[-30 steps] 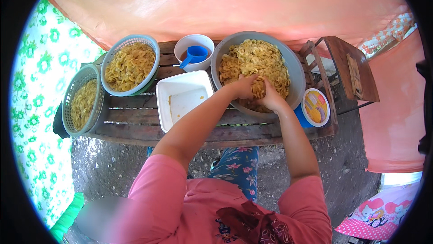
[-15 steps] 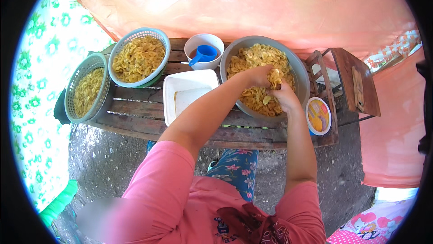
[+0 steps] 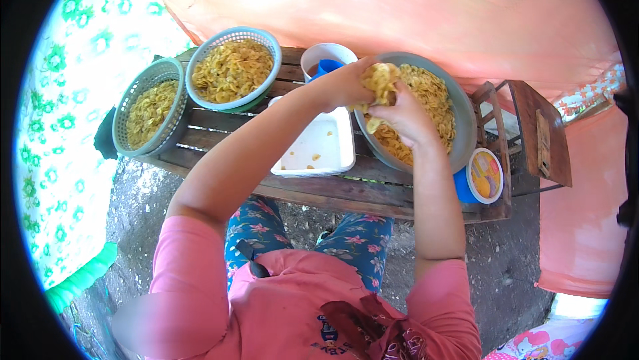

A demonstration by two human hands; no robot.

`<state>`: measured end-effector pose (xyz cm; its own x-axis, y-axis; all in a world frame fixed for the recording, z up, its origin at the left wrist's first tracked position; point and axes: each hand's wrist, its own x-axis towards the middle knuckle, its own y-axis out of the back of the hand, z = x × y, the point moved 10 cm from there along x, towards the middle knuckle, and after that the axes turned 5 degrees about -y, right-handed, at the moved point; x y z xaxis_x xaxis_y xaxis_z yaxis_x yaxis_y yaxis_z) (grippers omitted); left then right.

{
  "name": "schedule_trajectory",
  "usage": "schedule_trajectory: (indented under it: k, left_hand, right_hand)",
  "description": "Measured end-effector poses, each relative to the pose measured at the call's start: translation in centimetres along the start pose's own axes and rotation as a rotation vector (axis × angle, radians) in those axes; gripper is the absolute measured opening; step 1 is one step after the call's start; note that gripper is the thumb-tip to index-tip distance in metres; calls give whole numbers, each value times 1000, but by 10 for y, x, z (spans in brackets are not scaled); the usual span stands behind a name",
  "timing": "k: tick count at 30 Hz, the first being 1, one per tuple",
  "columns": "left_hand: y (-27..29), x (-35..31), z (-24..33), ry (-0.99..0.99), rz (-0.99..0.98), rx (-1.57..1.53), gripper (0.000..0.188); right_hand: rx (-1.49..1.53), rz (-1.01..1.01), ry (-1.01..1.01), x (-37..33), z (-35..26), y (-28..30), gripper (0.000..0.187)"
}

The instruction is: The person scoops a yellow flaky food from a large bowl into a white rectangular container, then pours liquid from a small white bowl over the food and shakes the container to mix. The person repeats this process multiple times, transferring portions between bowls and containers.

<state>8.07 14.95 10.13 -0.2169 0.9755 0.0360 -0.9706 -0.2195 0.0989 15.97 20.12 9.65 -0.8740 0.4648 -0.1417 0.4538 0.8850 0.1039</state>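
Observation:
My left hand [image 3: 349, 85] and my right hand [image 3: 409, 119] are cupped together around a clump of thin yellow banana chips [image 3: 381, 81]. They hold it over the left rim of a wide grey basin [image 3: 466, 117]. A large heap of the same chips [image 3: 429, 93] lies in that basin. Just left of the basin sits a white rectangular tray [image 3: 319, 143] with a few crumbs on its bottom; my left forearm covers its far-left part. Some of my left fingers are hidden behind the clump.
At the left stand two perforated baskets of chips, a light blue one [image 3: 271, 41] and a grey one [image 3: 124, 135]. A white bucket [image 3: 309, 58] with a blue dipper [image 3: 328, 65] is behind the tray. A round lidded tub [image 3: 484, 175] stands on the slatted wooden table [image 3: 319, 192] at right.
Both hands have risen from the heap and shifted left with a clump of chips. The whole view has shifted, and crumbs now show in the tray.

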Motion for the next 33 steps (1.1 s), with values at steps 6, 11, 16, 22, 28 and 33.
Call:
schedule_trajectory:
  k: [6, 11, 16, 22, 28, 33]
  left_hand:
    - [42, -77, -67, 214, 76, -44, 72]
    - [60, -107, -126, 587, -71, 590, 67]
    - [48, -41, -75, 176, 2, 845, 52]
    - [-45, 69, -52, -133, -75, 667, 75]
    - [-95, 109, -131, 297, -147, 900, 131]
    - [-117, 98, -143, 227, -279, 836, 131]
  right_hand:
    - [-25, -206, -95, 16, 54, -97, 70]
    - [-492, -173, -90, 12, 86, -101, 65]
    - [-115, 68, 28, 5, 63, 24, 41]
    - [-708, 614, -333, -13, 107, 217, 82]
    - [-815, 368, -574, -15, 156, 196, 109]
    - [-969, 229, -561, -29, 153, 167, 117]
